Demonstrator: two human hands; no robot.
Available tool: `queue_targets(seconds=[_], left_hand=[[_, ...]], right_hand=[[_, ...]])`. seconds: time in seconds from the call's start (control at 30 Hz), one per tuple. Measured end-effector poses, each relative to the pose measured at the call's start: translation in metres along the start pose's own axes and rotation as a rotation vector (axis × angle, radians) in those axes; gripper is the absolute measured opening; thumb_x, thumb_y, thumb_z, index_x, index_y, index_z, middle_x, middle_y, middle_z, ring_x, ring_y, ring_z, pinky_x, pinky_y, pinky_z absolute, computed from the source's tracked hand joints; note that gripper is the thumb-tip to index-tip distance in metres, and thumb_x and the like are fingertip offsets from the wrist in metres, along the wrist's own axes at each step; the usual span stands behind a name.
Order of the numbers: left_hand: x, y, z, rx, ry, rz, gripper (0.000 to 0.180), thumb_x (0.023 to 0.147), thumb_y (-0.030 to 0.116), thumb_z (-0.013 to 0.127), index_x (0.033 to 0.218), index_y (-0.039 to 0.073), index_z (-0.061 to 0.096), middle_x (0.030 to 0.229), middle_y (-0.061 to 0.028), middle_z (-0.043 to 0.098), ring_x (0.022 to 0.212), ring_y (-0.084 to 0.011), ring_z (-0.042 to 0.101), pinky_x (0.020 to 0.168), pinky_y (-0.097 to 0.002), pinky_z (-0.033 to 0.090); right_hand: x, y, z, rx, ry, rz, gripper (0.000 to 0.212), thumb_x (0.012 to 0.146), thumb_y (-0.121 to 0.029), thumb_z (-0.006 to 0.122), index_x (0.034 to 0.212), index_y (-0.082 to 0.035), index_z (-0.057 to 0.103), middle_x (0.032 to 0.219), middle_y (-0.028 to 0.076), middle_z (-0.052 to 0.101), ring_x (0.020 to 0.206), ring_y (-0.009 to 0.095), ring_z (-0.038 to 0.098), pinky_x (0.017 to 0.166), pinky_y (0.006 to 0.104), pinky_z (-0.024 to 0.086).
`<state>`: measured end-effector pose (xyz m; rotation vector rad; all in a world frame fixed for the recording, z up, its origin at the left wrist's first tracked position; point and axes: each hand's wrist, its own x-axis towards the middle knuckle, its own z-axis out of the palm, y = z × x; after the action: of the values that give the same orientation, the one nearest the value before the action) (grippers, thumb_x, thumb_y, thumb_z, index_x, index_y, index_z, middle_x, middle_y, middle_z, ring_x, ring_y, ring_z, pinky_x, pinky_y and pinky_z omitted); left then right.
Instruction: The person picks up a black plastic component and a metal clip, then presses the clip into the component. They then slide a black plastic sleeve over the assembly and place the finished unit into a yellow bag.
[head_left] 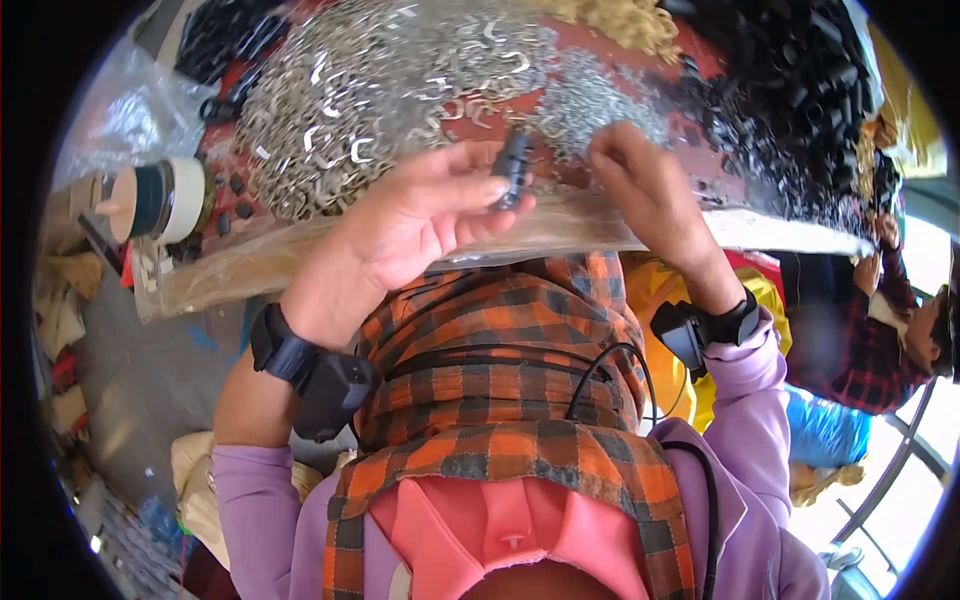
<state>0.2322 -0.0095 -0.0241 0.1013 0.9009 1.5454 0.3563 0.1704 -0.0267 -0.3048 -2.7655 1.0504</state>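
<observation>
My left hand holds a small black plastic part upright between thumb and fingers, above the front edge of the table. A brass-coloured bit shows at the part's top end. To its right my right hand is closed, fingertips curled together just in front of a pile of small silver metal pieces. Whatever its fingertips hold, if anything, is hidden. Behind my left hand spreads a large heap of shiny U-shaped metal pieces.
Black plastic parts are heaped at the right, brass-coloured pieces at the back. Tape rolls stand on the left. The table's plastic-covered front edge runs before me. Another person works at the far right.
</observation>
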Motion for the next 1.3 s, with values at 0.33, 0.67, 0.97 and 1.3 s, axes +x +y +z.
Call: queue_targets(seconds=[0.33, 0.67, 0.97, 1.3], left_hand=[[0.018, -0.014, 0.026, 0.347, 0.139, 0.103, 0.023, 0.073, 0.002, 0.056, 0.094, 0.002, 0.046, 0.081, -0.006, 0.052, 0.067, -0.0125, 0.052, 0.057, -0.0205, 0.041], [0.03, -0.019, 0.03, 0.688, 0.226, 0.383, 0.012, 0.075, 0.004, 0.056, 0.085, 0.001, 0.051, 0.071, -0.0047, 0.053, 0.061, -0.0089, 0.048, 0.054, -0.0188, 0.036], [0.03, -0.01, 0.026, 0.525, 0.25, 0.307, 0.009, 0.075, 0.005, 0.056, 0.082, 0.001, 0.052, 0.07, -0.0031, 0.053, 0.059, -0.0089, 0.048, 0.053, -0.0196, 0.035], [0.029, -0.011, 0.027, 0.381, 0.32, 0.169, 0.013, 0.073, 0.013, 0.06, 0.079, 0.004, 0.052, 0.066, -0.0009, 0.052, 0.056, -0.008, 0.048, 0.048, -0.0188, 0.034]], right_hand=[[-0.018, -0.017, 0.017, 1.328, -0.119, 0.348, 0.011, 0.083, -0.011, 0.045, 0.081, -0.002, 0.049, 0.072, 0.003, 0.054, 0.05, 0.004, 0.04, 0.043, 0.0173, 0.033], [-0.015, -0.011, 0.037, 1.815, -0.087, 0.479, 0.016, 0.084, -0.014, 0.046, 0.075, -0.001, 0.049, 0.065, 0.003, 0.05, 0.043, 0.005, 0.037, 0.04, 0.0193, 0.032], [-0.012, -0.018, 0.028, 1.708, -0.06, 0.439, 0.013, 0.082, -0.011, 0.048, 0.077, 0.0, 0.049, 0.067, 0.005, 0.051, 0.043, 0.005, 0.037, 0.04, 0.0189, 0.032], [-0.008, -0.02, 0.022, 0.684, 0.076, 0.088, 0.009, 0.08, -0.007, 0.049, 0.081, 0.001, 0.049, 0.074, 0.008, 0.057, 0.057, 0.013, 0.051, 0.052, 0.0256, 0.041]])
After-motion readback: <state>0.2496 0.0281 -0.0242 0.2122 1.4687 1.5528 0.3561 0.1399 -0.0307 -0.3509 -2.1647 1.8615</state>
